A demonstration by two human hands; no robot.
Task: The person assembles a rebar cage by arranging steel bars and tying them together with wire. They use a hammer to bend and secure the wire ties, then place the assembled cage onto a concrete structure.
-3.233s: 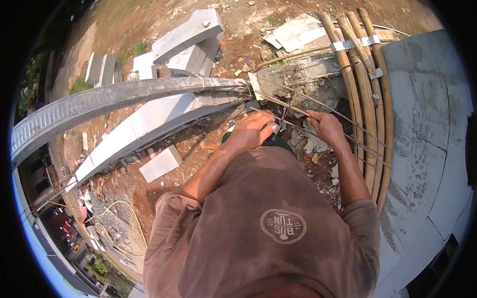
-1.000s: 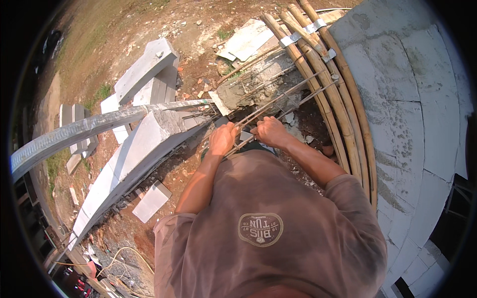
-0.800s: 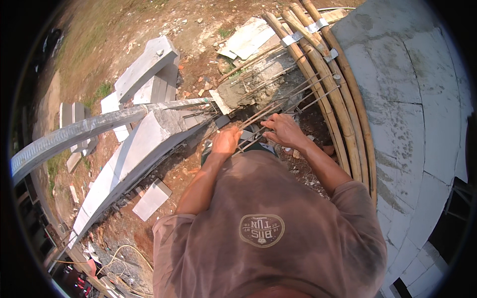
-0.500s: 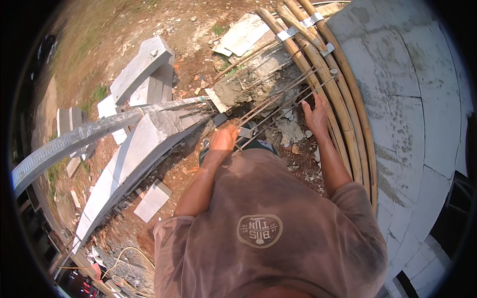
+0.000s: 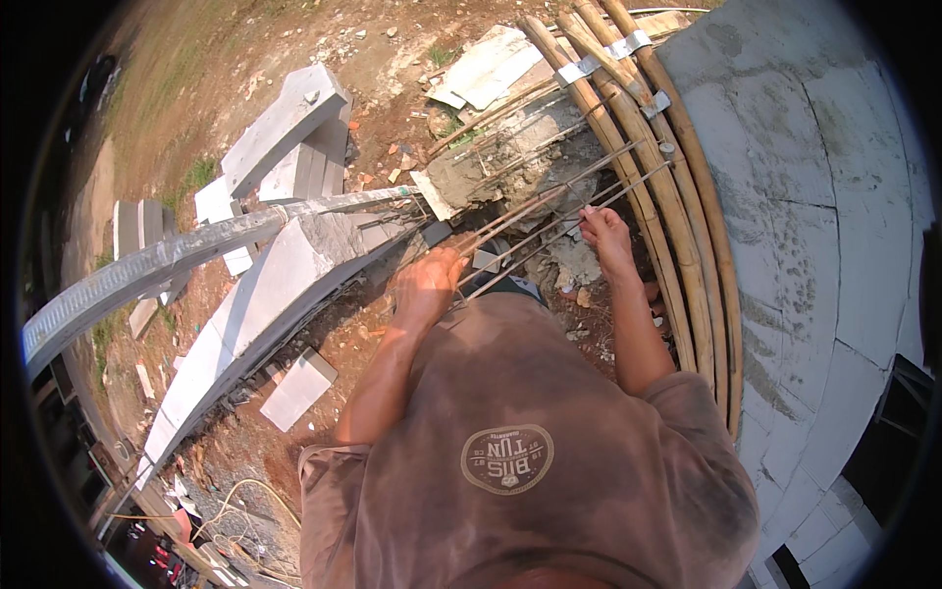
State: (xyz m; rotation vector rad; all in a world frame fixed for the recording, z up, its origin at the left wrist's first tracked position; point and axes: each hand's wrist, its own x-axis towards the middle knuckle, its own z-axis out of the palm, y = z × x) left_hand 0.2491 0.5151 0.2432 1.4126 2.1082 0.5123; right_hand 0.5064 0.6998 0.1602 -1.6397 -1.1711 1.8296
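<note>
Head view shows the left hand (image 5: 430,283) curled closed over the near part of the steel rods (image 5: 512,221), whose long axis runs rightward and away from that grip, past the right hand (image 5: 607,239), whose fingertips nearly meet beside them, any hold unclear.

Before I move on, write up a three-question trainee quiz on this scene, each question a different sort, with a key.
1. Multiple choice: Which is nearer the bamboo poles?
A) the left hand
B) the right hand

2. True or false: The left hand lies on the grey block wall.

3. Fill in the blank: The bands across the upper part of the bamboo poles are ____ in colour.

Key:
1. B, the right hand.
2. False; it is on the metal rods.
3. Silvery.
</note>
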